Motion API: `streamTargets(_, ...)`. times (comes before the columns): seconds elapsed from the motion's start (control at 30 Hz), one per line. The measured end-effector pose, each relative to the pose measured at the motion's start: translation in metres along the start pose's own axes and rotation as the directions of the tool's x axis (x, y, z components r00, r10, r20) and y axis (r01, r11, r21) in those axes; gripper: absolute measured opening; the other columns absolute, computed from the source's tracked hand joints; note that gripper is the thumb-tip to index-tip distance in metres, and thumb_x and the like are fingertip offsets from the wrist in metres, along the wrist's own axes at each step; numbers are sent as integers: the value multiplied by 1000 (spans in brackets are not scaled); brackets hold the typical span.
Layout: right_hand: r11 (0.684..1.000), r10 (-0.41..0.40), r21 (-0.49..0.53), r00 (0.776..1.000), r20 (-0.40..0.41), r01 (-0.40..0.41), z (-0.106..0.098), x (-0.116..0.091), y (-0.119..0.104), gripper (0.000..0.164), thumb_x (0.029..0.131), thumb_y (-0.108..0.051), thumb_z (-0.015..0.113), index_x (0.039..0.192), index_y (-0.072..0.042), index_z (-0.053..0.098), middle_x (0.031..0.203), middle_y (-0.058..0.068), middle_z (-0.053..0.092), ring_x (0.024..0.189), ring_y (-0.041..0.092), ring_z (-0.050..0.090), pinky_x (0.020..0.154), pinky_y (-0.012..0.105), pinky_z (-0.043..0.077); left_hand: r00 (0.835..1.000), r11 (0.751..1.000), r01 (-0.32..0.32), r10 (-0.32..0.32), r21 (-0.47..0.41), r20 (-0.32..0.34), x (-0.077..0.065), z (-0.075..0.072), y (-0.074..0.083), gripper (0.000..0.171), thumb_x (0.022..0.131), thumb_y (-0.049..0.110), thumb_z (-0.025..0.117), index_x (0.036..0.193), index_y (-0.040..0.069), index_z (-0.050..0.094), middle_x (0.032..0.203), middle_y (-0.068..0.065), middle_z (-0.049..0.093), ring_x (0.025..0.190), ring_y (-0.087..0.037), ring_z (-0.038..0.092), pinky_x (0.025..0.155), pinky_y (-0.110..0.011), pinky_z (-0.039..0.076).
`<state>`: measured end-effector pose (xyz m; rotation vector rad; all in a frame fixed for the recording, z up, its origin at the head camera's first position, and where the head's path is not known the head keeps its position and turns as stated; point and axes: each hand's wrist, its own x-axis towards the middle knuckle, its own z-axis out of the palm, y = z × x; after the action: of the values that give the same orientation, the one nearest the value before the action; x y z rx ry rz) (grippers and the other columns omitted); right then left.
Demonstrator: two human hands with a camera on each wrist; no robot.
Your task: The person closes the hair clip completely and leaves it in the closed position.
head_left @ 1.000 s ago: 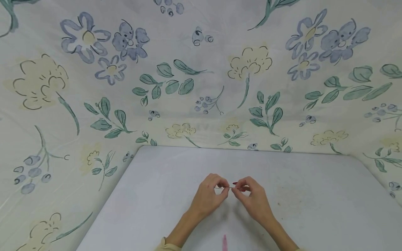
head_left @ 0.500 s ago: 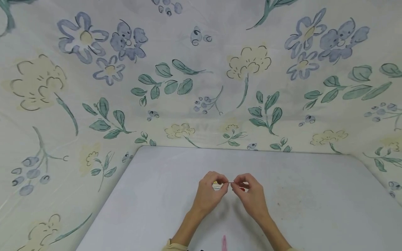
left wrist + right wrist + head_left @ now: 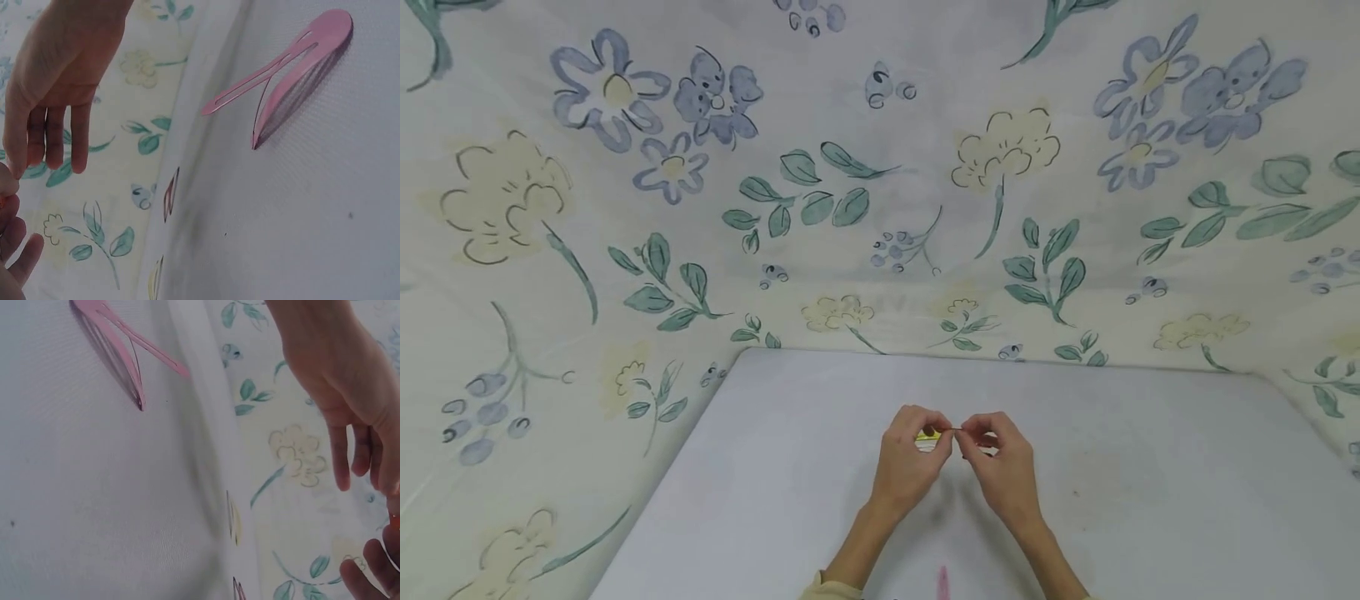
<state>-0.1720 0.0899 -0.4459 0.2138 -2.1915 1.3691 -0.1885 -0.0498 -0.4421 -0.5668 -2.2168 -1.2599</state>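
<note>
My left hand (image 3: 904, 465) and right hand (image 3: 1003, 468) meet above the middle of the white table, thumbs and index fingers pinching one thin small piece (image 3: 956, 429) between them. In the right wrist view a bit of it, an orange-red spot (image 3: 394, 522), shows at the fingertips; the rest is hidden, and I cannot tell its kind. Beyond the left hand, a yellow snap hair clip (image 3: 928, 436) shows through the loop of thumb and finger. A dark red snap hair clip (image 3: 170, 195) lies to its right. Nearer to me lies a pink snap hair clip (image 3: 300, 59), its two parts sprung apart.
The white table (image 3: 775, 467) ends at a flower-patterned cloth (image 3: 880, 208) that rises behind it and at both sides. A few small dark specks (image 3: 1076, 492) mark the tabletop on the right.
Both hands have risen slightly in the head view, still pinching the thin piece. The yellow hair clip has come into sight behind the left hand's fingers.
</note>
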Motion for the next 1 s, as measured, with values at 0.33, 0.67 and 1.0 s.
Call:
streamTargets(0.33, 999, -38, -34, 997, -60, 36, 7, -3, -6, 17, 82, -4, 78, 93, -8, 66, 87, 1, 63, 79, 14, 63, 68, 35, 59, 995, 999, -31, 35, 43, -92, -4, 0, 1, 4, 86, 9, 72, 85, 8, 68, 82, 2, 63, 78, -12, 57, 68, -30, 53)
streamTargets(0.67, 1000, 2, -19, 999, -44, -3, 5, -5, -5, 16, 83, -3, 77, 94, -7, 66, 85, 1, 63, 79, 14, 63, 74, 37, 59, 994, 997, -64, 67, 35, -84, -4, 1, 3, 7, 85, 4, 69, 86, 10, 67, 82, 2, 62, 79, -12, 58, 70, -33, 54)
streamTargets(1.0, 999, 40, -1, 999, -17, -40, 1, -3, -3, 16, 86, -5, 75, 100, -7, 67, 88, 2, 67, 80, 13, 64, 74, 34, 59, 995, 997, -83, 83, 9, -46, -3, 2, 1, 15, 83, 0, 72, 88, 12, 66, 83, 3, 62, 82, -11, 58, 72, -34, 55)
